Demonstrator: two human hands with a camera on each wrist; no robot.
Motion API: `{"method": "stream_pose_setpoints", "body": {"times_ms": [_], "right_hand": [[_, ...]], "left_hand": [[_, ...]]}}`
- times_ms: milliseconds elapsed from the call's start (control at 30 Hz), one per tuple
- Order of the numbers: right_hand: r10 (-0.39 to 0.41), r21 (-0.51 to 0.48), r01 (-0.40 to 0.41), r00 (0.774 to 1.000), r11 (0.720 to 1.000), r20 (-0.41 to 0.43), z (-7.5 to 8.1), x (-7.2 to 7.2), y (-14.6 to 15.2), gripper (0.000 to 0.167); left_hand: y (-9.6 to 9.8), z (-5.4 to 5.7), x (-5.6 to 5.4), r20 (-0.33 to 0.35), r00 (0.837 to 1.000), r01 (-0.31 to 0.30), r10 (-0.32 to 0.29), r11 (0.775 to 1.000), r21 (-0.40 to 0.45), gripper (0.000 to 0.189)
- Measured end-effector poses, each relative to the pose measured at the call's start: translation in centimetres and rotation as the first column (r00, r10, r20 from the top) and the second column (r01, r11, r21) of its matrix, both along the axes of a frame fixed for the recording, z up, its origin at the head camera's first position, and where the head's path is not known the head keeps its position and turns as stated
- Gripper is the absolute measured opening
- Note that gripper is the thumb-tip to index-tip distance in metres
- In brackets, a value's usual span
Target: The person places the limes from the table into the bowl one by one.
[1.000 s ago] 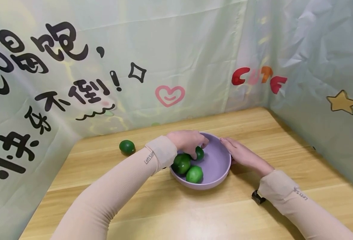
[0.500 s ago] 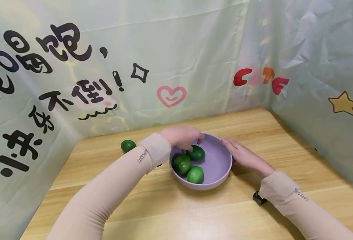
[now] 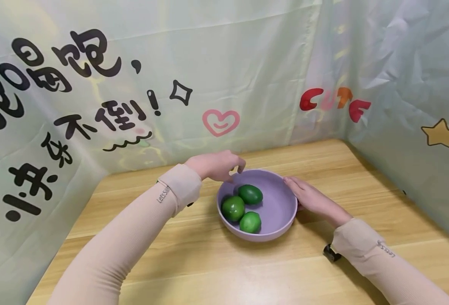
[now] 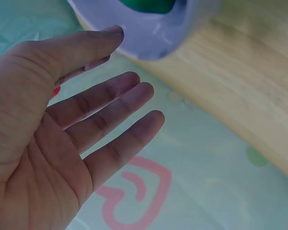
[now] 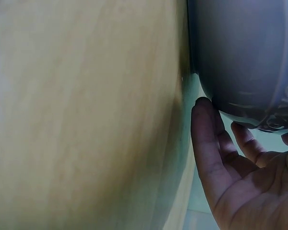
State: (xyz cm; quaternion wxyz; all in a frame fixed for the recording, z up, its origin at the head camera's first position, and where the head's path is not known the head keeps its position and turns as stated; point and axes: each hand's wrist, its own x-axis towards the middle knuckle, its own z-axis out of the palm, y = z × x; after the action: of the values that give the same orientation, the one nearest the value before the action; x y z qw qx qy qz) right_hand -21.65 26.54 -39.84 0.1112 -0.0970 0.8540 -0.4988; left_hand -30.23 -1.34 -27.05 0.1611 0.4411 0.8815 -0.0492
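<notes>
A lilac bowl (image 3: 277,203) stands on the wooden table with three green fruits inside. One is a dark oval lime-like fruit (image 3: 250,194), one a rounder glossy green fruit (image 3: 233,208), one a lighter lime (image 3: 250,222). Above the bowl's far left rim hovers my left hand (image 3: 218,164), its fingers spread and holding nothing. In the left wrist view that hand's palm and loose fingers (image 4: 129,139) show, apart from the bowl. My right hand (image 3: 310,195) touches the bowl's outer right wall with its fingertips (image 5: 202,103); no finger shows inside the bowl.
Printed fabric hangs behind the wooden table (image 3: 151,258) and along both sides, with a pink heart (image 3: 221,123) at the back and a star (image 3: 442,134) on the right. A black wrist camera mount (image 3: 331,253) sits by the right cuff.
My left hand has let go of the dark oval fruit and risen left out of the bowl. A further green fruit on the table is now hidden behind the left sleeve. The right hand stays.
</notes>
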Motion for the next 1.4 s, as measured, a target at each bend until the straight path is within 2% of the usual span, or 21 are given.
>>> {"method": "stream_pose_setpoints", "body": {"times_ms": [300, 533, 867, 1233, 1400], "right_hand": [[0.001, 0.007, -0.001, 1.000, 1.000, 0.011, 0.1, 0.1, 0.0, 0.068], [-0.002, -0.009, 0.002, 1.000, 1.000, 0.012, 0.1, 0.0, 0.0, 0.068], [0.004, -0.016, -0.004, 1.000, 1.000, 0.012, 0.1, 0.1, 0.0, 0.067], [0.003, -0.006, -0.003, 1.000, 1.000, 0.010, 0.1, 0.1, -0.1, 0.067], [0.002, 0.003, -0.002, 1.000, 1.000, 0.007, -0.1, 0.1, 0.0, 0.067]], "left_hand": [[-3.1, 0.2, -0.8, -0.064, 0.997, -0.053, 0.053, 0.999, 0.004, 0.029], [-5.5, 0.2, -1.5, -0.066, 0.992, -0.105, 0.106, 0.994, 0.018, 0.029], [-8.8, -0.9, -2.7, -0.059, 0.983, -0.172, 0.173, 0.985, 0.022, 0.030], [-11.8, -1.9, -2.9, -0.049, 0.970, -0.236, 0.237, 0.971, 0.035, 0.033], [-13.1, -2.4, -3.0, -0.038, 0.957, -0.287, 0.287, 0.958, 0.020, 0.039]]}}
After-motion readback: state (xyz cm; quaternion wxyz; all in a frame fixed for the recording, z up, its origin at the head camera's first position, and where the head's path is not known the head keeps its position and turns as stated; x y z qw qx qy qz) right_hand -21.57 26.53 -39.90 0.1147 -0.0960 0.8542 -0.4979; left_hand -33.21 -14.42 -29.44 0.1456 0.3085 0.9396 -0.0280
